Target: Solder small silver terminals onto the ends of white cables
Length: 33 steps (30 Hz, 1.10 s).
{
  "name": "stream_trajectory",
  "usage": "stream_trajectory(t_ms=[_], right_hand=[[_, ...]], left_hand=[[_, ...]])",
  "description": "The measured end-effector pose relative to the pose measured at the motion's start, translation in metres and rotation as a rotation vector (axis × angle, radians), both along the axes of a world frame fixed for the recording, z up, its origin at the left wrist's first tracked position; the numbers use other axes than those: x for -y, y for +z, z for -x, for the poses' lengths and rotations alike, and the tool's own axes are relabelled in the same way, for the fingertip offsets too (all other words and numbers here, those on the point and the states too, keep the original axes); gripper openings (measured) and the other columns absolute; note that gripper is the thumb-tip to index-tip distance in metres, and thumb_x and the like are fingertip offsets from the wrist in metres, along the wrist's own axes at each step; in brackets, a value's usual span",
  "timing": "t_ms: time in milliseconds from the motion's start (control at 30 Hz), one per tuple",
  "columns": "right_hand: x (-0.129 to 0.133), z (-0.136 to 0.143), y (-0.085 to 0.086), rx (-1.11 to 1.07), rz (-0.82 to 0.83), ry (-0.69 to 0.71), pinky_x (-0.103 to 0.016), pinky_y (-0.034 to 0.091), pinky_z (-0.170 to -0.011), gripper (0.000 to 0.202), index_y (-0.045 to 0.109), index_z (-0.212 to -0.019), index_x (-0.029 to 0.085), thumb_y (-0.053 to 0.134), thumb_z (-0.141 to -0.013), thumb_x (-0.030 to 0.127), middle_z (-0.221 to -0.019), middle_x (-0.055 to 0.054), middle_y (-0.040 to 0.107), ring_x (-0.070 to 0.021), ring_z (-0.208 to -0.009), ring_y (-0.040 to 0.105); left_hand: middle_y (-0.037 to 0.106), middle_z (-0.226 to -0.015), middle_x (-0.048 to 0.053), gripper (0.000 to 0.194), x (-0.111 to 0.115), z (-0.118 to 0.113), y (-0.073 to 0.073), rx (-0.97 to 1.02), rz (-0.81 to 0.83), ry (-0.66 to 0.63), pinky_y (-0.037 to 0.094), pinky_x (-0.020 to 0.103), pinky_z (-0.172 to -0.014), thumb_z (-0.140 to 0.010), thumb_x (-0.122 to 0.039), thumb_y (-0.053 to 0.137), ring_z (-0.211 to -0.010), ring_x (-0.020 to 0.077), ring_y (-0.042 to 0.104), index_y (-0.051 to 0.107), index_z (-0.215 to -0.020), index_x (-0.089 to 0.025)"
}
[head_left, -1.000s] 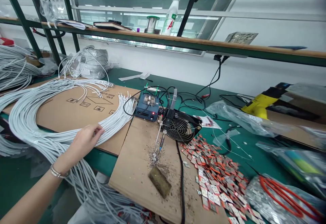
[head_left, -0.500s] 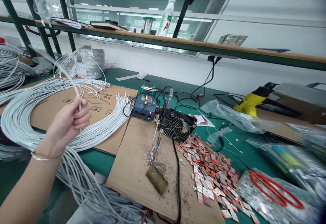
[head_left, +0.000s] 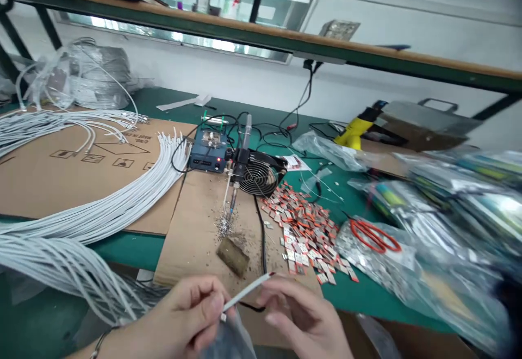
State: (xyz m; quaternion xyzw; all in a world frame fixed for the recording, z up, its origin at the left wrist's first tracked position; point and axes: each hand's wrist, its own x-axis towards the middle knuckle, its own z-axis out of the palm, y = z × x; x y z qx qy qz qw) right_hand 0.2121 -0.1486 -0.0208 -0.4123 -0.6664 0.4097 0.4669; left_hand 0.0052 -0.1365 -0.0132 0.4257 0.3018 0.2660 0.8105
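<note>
At the front centre my left hand (head_left: 199,313) is closed in a pinch around a white cable (head_left: 247,291), whose short end piece slants up to the right. A small whitish piece (head_left: 223,317) shows just under the thumb. My right hand (head_left: 304,315) is beside the cable's dark reddish tip, its thumb and forefinger apart; whether the forefinger touches the tip I cannot tell. Below my left hand hangs some clear plastic (head_left: 234,340). Past both hands, a soldering iron (head_left: 234,198) is held in a stand, pointing down at solder bits near a brown sponge (head_left: 233,257).
A blue soldering station (head_left: 209,149) with a red light stands behind, beside a round black fan (head_left: 261,177). White cable bundles (head_left: 134,206) fill the left. Right of centre lie many small orange-and-silver plates (head_left: 305,228), red-handled tool (head_left: 375,234), plastic bags (head_left: 432,212) and a yellow heat gun (head_left: 359,125).
My left hand has come down and right from above the cable bundle, still gripping a white cable. My right hand has entered from below. The view has swung right and down.
</note>
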Motion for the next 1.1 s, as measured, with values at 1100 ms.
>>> stream_trajectory(t_ms=[1100], right_hand=[[-0.011, 0.048, -0.007, -0.39, 0.299, -0.023, -0.023, 0.036, -0.05, 0.016, 0.065, -0.067, 0.017, 0.066, -0.075, 0.031, -0.059, -0.001, 0.055, -0.012, -0.054, 0.046]], left_hand=[[0.042, -0.047, -0.003, 0.05, 0.005, -0.005, -0.01, -0.226, -0.101, 0.225, 0.031, 0.018, -0.036, -0.064, -0.063, 0.064, -0.039, 0.0071, 0.037, 0.05, -0.064, -0.015]])
